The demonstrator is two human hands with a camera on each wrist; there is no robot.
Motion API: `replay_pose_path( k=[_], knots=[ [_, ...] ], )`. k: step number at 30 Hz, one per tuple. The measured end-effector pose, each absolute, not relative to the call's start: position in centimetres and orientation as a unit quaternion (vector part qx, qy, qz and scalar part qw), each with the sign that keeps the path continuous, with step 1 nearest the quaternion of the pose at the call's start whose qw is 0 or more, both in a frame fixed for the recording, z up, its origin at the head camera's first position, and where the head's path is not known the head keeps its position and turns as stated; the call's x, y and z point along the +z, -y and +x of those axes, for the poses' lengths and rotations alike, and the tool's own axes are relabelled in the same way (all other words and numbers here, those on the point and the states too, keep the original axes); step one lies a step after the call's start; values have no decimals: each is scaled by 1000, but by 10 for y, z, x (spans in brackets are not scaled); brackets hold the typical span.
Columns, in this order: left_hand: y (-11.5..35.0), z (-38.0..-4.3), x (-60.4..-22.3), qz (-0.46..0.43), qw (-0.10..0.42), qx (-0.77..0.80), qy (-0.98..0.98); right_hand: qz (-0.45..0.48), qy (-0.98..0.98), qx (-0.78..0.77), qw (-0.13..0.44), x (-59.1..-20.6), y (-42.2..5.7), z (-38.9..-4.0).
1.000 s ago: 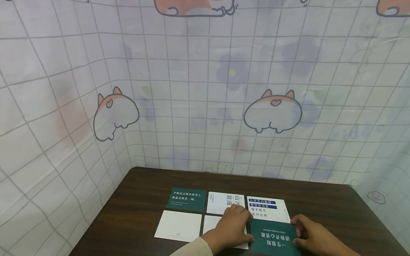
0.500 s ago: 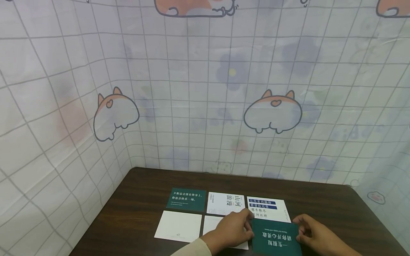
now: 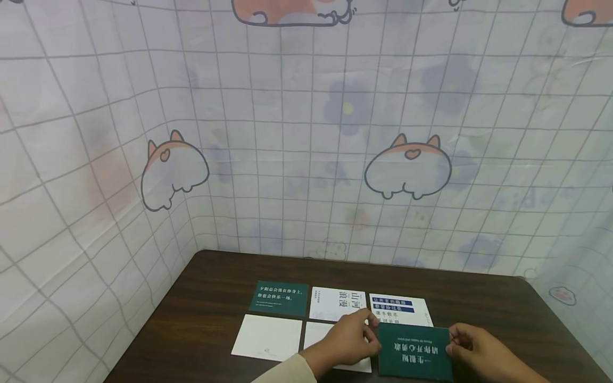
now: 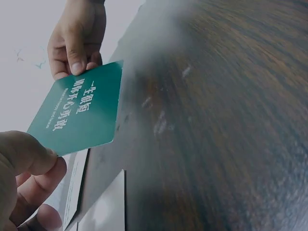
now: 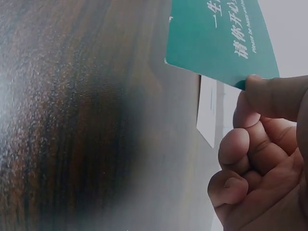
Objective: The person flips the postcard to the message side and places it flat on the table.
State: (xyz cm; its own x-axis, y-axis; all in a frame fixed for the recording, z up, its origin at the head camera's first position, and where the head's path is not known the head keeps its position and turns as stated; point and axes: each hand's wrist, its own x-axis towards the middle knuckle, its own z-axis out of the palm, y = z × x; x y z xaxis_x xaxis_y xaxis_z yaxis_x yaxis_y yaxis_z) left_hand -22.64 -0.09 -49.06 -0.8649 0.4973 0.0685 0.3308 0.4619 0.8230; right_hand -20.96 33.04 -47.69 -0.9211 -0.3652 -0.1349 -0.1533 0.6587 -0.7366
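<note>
A dark green card (image 3: 414, 351) with white Chinese writing, upside down in the head view, is held between both hands above the table. My left hand (image 3: 348, 339) pinches its left edge between thumb and fingers; in the left wrist view the thumb lies over the card's corner. At the opposite edge my right hand (image 3: 481, 351) pinches it, thumb on the printed face, as the right wrist view also shows. Under my left hand lies a white card (image 3: 318, 333), partly covered. Behind the green card is a white card with blue bands (image 3: 407, 308), its near edge overlapped in the head view.
On the dark wooden table (image 3: 182, 330) another green card (image 3: 279, 298) lies at the back left, beside a white card with grey lettering (image 3: 330, 304). A blank white card (image 3: 267, 337) lies in front of them. A patterned curtain (image 3: 297, 213) hangs round the table.
The green card has risen off the table and tilted up a little towards the camera, shifting slightly right. Both hands have moved along with it, keeping their hold at its two sides.
</note>
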Motion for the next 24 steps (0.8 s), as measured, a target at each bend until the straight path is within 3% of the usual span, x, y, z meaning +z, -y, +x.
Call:
replay_pose_path(
  k=[24],
  knots=[
    [2, -226, -489, 261, 55, 466, -844, -148, -904, -386, 105, -472, -333, -202]
  ],
)
